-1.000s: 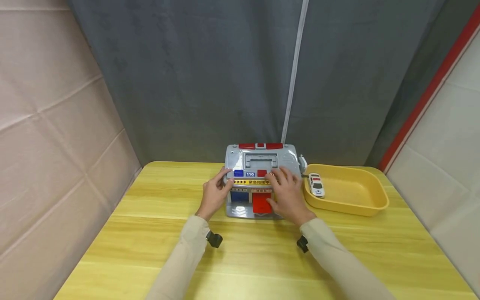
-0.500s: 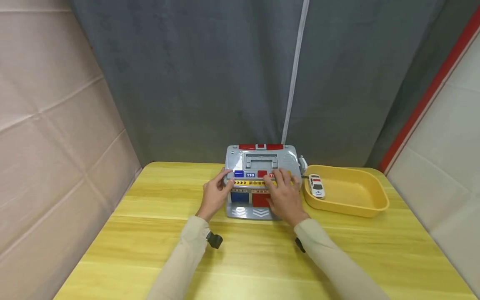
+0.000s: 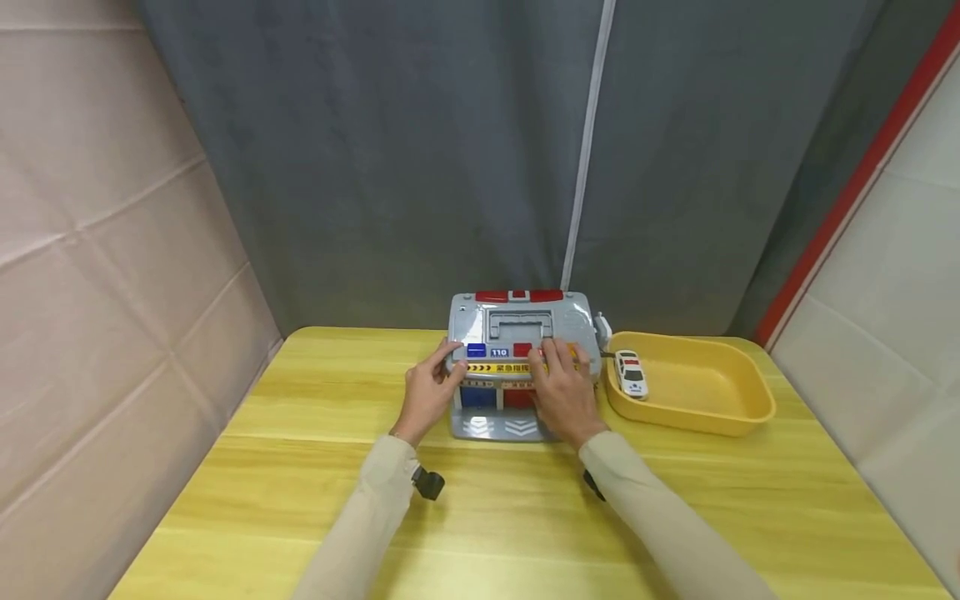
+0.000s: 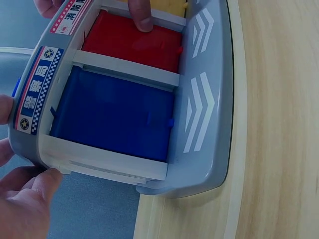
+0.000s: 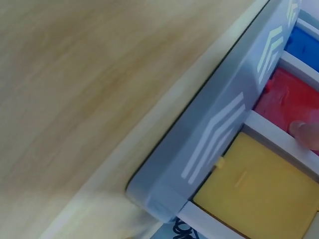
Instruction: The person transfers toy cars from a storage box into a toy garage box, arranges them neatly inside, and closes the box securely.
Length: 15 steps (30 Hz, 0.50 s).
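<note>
A grey toy garage (image 3: 480,321) stands on the table, with a blue door (image 4: 114,114), a red door (image 4: 139,42) and a yellow door (image 5: 259,186), all closed. My left hand (image 3: 426,392) holds its left upper corner, thumb at the front edge and a finger near the blue roof button (image 3: 476,350). My right hand (image 3: 566,396) grips the front of the roof, fingers bent over the top by the red button (image 3: 522,349). Its thumb (image 4: 142,17) presses on the red door. The right-hand fingers are mostly outside the right wrist view.
Right of the garage sits a yellow tray (image 3: 701,422) with a white toy car (image 3: 632,375) in its left end. A grey crank-like part (image 3: 602,329) sticks out at the garage's right side. A dark curtain (image 3: 375,167) hangs behind the table (image 3: 495,533).
The red door, swung out over the front ramp a second ago, is now pushed in flush. My right hand moved slightly left with its thumb following the door; my left hand stayed put.
</note>
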Motion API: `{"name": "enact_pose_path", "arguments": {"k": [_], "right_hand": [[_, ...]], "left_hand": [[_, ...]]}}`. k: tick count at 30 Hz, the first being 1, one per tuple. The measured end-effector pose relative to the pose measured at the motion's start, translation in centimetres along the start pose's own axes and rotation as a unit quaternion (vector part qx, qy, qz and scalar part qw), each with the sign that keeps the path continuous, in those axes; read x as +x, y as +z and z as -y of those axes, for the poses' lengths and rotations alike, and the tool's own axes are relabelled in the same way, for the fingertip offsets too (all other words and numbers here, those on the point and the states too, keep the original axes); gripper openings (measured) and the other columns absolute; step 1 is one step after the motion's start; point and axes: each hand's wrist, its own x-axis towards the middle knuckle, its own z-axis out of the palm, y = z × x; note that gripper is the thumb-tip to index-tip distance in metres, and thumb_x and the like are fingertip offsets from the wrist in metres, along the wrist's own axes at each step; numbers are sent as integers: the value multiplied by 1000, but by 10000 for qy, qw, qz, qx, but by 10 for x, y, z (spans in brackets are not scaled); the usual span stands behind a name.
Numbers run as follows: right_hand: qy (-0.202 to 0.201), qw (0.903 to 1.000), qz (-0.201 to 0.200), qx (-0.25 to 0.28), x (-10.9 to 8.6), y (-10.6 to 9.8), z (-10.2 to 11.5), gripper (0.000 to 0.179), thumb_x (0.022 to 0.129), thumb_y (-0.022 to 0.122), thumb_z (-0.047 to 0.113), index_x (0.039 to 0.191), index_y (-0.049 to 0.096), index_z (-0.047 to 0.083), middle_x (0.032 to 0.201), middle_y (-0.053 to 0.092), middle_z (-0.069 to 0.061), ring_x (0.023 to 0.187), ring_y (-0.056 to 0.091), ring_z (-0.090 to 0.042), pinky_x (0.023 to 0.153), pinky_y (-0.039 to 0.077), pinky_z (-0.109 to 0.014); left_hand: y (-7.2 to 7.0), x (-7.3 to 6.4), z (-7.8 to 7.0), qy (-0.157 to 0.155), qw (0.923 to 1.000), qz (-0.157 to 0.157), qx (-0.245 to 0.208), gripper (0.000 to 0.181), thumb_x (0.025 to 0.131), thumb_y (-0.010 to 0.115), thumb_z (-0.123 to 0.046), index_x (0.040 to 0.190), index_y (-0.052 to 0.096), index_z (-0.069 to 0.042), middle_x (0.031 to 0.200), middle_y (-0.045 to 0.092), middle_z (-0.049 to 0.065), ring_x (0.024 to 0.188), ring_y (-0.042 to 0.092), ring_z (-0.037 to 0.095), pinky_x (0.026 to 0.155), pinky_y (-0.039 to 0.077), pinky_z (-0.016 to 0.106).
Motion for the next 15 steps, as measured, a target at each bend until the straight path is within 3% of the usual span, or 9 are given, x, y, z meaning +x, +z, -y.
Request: {"name": "enact_pose_path", "arguments": {"k": [4, 10, 15], "right_hand": [[16, 9999, 127, 82, 1, -1, -1, 65, 69, 91, 26, 118, 52, 9, 123, 59, -16, 124, 49, -32, 109, 32, -52], [167, 9964, 543, 628, 6, -12, -5, 73, 64, 95, 34, 119, 53, 9, 124, 58, -15, 126, 46, -34, 108, 30, -58], [259, 9908, 679, 1140, 12, -23, -6, 66, 70, 91, 41, 115, 57, 8, 132, 55, -19, 128, 44, -36, 106, 30, -59]], "left_hand": [[0, 0, -1, 20, 10000, -44, 46, 40, 97, 64, -31, 136, 63, -19, 160, 39, 15, 141, 48, 32, 111, 47, 36], [2, 1, -2, 98, 9999, -18, 78, 40, 98, 64, -32, 135, 63, -19, 160, 39, 16, 141, 48, 32, 111, 46, 36], [4, 1, -4, 199, 9997, -73, 153, 39, 96, 65, -32, 132, 66, -17, 157, 42, 19, 139, 50, 33, 111, 47, 36]]}}
